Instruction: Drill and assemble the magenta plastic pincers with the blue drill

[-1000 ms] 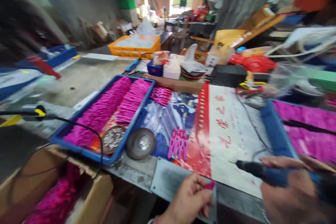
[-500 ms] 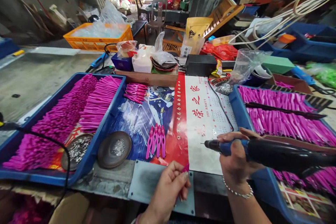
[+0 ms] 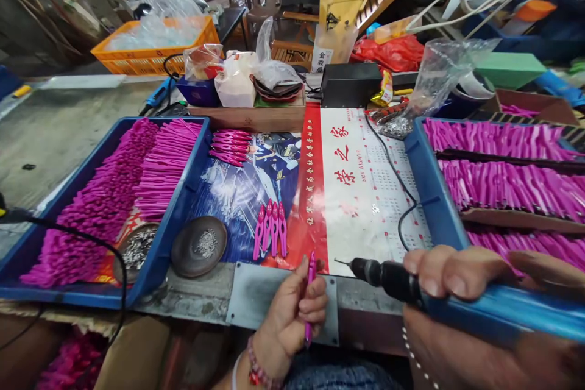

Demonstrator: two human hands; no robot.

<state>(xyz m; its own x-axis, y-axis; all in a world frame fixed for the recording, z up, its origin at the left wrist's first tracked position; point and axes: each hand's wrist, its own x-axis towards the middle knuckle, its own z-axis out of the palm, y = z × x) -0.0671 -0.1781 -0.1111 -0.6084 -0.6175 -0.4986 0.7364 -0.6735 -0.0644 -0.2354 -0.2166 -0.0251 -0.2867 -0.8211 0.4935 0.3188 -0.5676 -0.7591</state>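
Note:
My left hand [image 3: 286,317] is closed around a slim, pointed magenta plastic piece [image 3: 311,271], held upright over a grey metal plate [image 3: 247,298] at the table's front edge. My right hand [image 3: 457,341] grips a blue and black electric screwdriver [image 3: 498,314]. Its thin bit points left, just right of the magenta piece and apart from it. Beyond my left hand, several two-legged magenta pieces [image 3: 269,231] lie side by side on a poster. Another stack of magenta pieces [image 3: 231,146] lies farther back. A brown round dish [image 3: 183,259] holds small silvery parts.
At left, a blue tray [image 3: 185,195] holds heaps of magenta strips and a dish of metal parts. A second blue tray [image 3: 432,207] on the right holds rows of magenta pieces. A black cable [image 3: 388,149] crosses the calendar poster [image 3: 347,213]. A black box [image 3: 350,85] stands behind.
The screwdriver has come nearer the camera, and its bit has moved slightly left and down. My left hand has turned, bringing the magenta piece upright and more fully into sight. The camera view has tilted downward.

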